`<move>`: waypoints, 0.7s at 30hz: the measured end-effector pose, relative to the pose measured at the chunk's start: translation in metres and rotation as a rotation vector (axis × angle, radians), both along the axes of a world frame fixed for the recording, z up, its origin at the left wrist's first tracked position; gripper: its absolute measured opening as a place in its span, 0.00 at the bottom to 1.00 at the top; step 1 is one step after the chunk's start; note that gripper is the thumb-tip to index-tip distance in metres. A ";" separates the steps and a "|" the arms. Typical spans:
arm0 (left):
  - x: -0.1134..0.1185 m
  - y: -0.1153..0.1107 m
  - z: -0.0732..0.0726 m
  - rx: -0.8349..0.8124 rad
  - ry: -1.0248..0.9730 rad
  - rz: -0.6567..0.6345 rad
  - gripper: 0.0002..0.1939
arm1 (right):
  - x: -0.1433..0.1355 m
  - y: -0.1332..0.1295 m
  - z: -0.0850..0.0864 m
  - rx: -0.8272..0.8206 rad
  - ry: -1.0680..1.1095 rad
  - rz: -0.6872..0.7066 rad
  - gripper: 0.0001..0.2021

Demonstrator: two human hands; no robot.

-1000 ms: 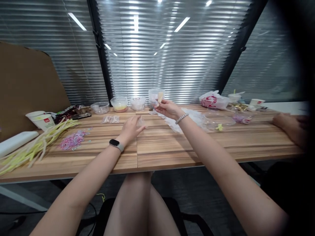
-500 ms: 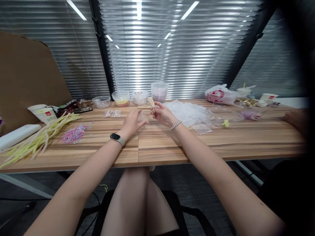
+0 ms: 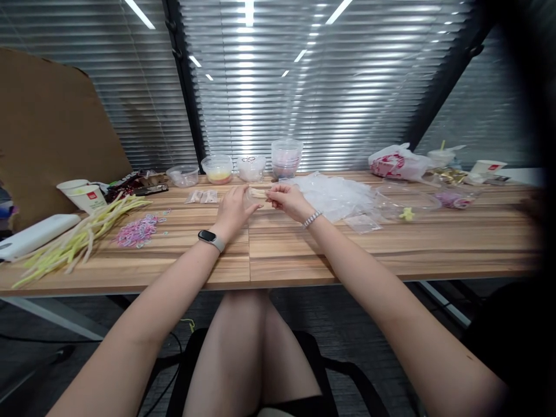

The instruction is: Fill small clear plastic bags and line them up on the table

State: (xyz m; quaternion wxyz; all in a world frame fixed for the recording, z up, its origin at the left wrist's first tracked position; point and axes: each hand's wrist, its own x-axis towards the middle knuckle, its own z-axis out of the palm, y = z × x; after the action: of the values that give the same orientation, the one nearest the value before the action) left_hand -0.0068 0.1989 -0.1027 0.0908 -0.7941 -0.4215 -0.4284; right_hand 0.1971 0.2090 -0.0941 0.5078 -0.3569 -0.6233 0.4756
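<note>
My left hand [image 3: 234,211], with a watch on its wrist, holds a small clear plastic bag [image 3: 252,200] between thumb and fingers. From the right, my right hand [image 3: 287,200] pinches a small cream-coloured bundle [image 3: 259,193], whose far end lies at the mouth of the bag. What the bundle consists of is too small to tell. Two small filled clear bags [image 3: 202,197] lie on the wooden table left of my left hand. Beyond my right hand is a pile of clear plastic bags [image 3: 332,196].
Round plastic tubs [image 3: 218,169] line the back edge. Yellow and cream fuzzy stems [image 3: 87,234], pink and purple small pieces [image 3: 138,230] and paper cups [image 3: 89,198] are at left. A yellow piece [image 3: 407,215] and a white-and-red bag [image 3: 397,163] are at right.
The cream bundle in my right hand has turned from upright to nearly level and moved left to the bag in my left hand. The view has shifted slightly.
</note>
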 end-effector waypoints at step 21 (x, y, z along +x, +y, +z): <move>0.004 -0.008 0.000 0.037 0.129 -0.109 0.25 | -0.029 -0.014 -0.009 0.255 -0.161 -0.161 0.11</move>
State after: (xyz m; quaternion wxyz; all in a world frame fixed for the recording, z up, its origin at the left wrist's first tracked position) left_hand -0.0025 0.1912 -0.1023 0.1090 -0.8401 -0.3627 -0.3884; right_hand 0.1677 0.1952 -0.1032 0.5338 -0.3753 -0.6868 0.3202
